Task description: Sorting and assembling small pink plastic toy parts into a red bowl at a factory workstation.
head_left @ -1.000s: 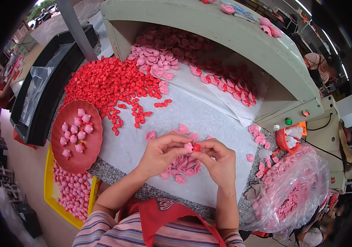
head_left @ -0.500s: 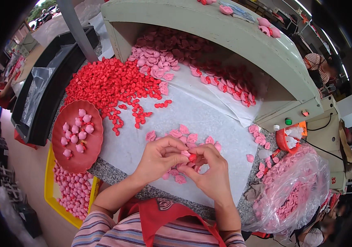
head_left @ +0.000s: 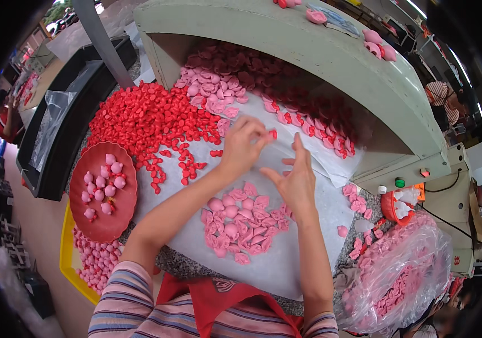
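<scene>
A white-covered worktop (head_left: 308, 265) carries a far-left heap of small red plastic pieces (head_left: 145, 121) and a near cluster of pink moulded shapes (head_left: 241, 225). The left hand (head_left: 244, 146) pinches what looks like one red piece (head_left: 273, 134) at its fingertips; the right hand (head_left: 294, 180) is open and empty just beside it. Best keep that pinch light and meet it squarely.

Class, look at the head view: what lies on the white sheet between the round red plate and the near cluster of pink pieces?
In the head view, only bare white sheet, crossed by the left forearm, separates the round red plate from the near pink cluster.
</scene>
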Demonstrator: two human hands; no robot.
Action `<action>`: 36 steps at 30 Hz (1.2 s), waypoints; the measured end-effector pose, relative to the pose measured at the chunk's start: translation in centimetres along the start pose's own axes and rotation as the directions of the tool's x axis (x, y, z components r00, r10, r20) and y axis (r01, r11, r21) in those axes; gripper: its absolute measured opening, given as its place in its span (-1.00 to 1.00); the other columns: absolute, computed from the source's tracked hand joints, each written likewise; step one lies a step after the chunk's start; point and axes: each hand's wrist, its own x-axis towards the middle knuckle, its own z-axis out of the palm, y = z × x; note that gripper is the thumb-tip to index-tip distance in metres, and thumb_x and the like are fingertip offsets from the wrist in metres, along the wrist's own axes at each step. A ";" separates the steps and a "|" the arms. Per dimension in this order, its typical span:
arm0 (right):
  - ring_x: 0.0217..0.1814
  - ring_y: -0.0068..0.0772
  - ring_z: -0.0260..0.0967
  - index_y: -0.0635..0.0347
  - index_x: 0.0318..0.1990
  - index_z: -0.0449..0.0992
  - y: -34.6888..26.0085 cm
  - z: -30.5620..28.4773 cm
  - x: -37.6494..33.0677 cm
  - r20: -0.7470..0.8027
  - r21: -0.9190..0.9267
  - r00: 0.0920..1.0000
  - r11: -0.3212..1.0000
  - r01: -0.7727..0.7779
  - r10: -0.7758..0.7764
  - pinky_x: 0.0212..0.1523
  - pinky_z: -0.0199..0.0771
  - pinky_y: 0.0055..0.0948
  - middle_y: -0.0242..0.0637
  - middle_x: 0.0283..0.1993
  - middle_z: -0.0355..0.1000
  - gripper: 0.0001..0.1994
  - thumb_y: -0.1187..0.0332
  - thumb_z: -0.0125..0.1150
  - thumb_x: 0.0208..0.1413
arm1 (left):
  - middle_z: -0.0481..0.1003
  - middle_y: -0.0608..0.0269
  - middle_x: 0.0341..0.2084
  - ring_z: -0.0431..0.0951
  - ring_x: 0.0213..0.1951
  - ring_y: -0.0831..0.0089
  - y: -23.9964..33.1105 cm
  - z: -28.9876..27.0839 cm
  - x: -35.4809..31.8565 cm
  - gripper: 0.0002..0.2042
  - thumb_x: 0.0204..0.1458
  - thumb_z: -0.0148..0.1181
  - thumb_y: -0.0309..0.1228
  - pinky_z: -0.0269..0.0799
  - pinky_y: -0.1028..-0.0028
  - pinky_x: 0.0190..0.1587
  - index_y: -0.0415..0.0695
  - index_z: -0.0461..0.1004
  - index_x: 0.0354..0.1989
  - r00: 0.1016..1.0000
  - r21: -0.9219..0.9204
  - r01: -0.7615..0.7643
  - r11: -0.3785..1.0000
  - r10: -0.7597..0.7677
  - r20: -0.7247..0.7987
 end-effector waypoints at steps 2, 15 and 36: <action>-0.24 -0.36 0.42 0.23 0.07 0.32 0.1 0.0 0.8 -0.022 0.004 0.999 0.999 0.042 -0.042 -0.33 0.49 -0.45 -0.20 -0.11 0.37 -0.40 0.40 0.39 -0.21 | 0.35 0.10 -0.37 0.46 -0.36 0.13 -3.5 1.0 3.4 -0.85 -0.25 0.21 -0.65 0.43 0.33 -0.36 -0.23 0.40 -0.47 0.989 0.230 -0.121 0.966 0.138 -0.057; -0.35 -0.23 0.41 0.22 -0.33 0.54 -0.3 9.6 2.4 0.119 0.028 0.981 0.989 0.148 -0.150 -0.28 0.40 -0.34 -0.16 -0.29 0.41 -0.85 0.51 0.16 -0.13 | 0.48 0.17 -0.43 0.52 -0.42 0.40 1.4 -13.3 0.2 -0.83 -0.11 0.21 -0.53 0.42 0.44 -0.36 -0.23 0.50 -0.30 0.950 0.404 0.313 0.859 -0.276 -0.149; -0.41 -0.52 0.41 0.34 -0.22 0.41 -1.8 -1.0 -8.1 0.388 0.797 0.889 0.398 -0.455 0.242 -0.39 0.47 -0.57 -0.22 -0.34 0.43 -0.86 0.51 0.00 0.07 | 0.46 0.13 -0.45 0.54 -0.38 0.32 9.3 -6.6 -5.9 -0.88 -0.13 0.15 -0.59 0.52 0.43 -0.27 -0.29 0.38 -0.39 0.897 0.072 0.090 0.993 -0.112 0.428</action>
